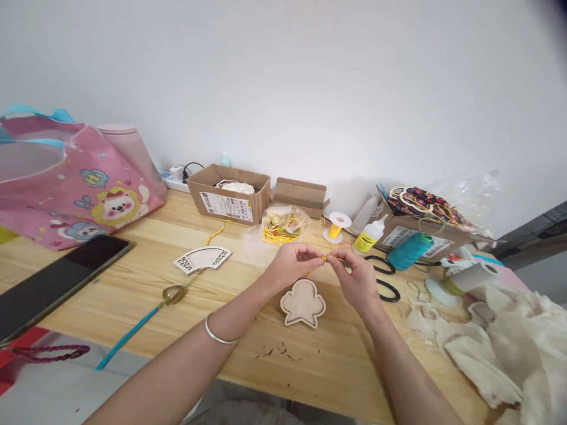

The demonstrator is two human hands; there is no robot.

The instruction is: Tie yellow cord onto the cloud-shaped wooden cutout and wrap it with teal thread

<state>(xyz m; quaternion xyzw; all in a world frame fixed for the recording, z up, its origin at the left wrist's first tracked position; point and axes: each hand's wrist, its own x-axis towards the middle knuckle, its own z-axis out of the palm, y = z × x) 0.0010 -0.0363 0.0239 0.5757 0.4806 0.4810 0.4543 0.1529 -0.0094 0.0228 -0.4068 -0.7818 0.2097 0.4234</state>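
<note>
Both hands meet over the middle of the table, pinching a thin yellow cord [325, 258] between their fingertips. My left hand [293, 264] grips it from the left, and my right hand [354, 276] from the right. Just below them is a wooden flower-shaped plaque [303, 303], with yellow cord at its top edge. To the left lies a fan-shaped wooden plaque [202, 260] with a yellow braided loop, a brass-coloured bell [173, 294] and a blue tassel [128, 337]. Whatever knot is between the fingertips is too small to make out.
Behind my hands are a clear bag of yellow cords [283, 227], a yellow thread spool [337, 226] and a glue bottle [370, 236]. Black-handled scissors [388, 290] and a teal thread cone [410, 251] lie right. Cardboard boxes [225, 203] stand behind; a phone [57, 280] lies left.
</note>
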